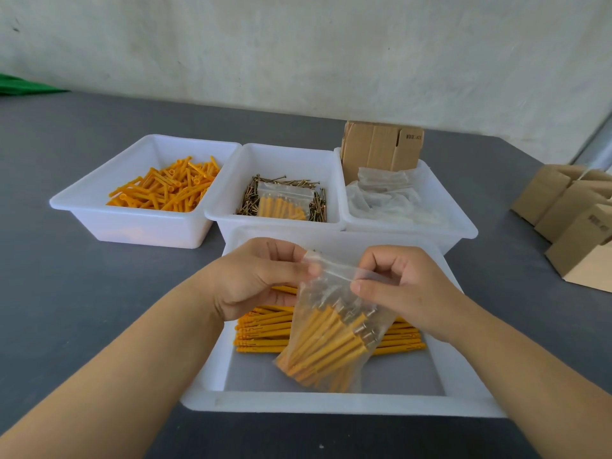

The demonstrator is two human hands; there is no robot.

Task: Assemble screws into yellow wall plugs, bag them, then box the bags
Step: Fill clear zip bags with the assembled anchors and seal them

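Note:
A clear zip bag (331,339) filled with several yellow wall plugs with screws in them hangs over the near white tray (331,404). My left hand (261,276) pinches the bag's top edge at its left end. My right hand (404,286) pinches the same top edge at its right end. More assembled plugs (261,329) lie in a row in the near tray behind the bag. A tray of loose yellow plugs (165,188) stands at the back left. The middle back tray holds screws (251,200) with a filled bag (284,202) lying on them.
The back right tray (463,230) holds empty clear bags (387,197) and flat cardboard boxes (381,147) standing upright. Several folded cardboard boxes (569,220) stand on the grey table (99,293) at the far right. A green object (20,86) lies at the far left edge.

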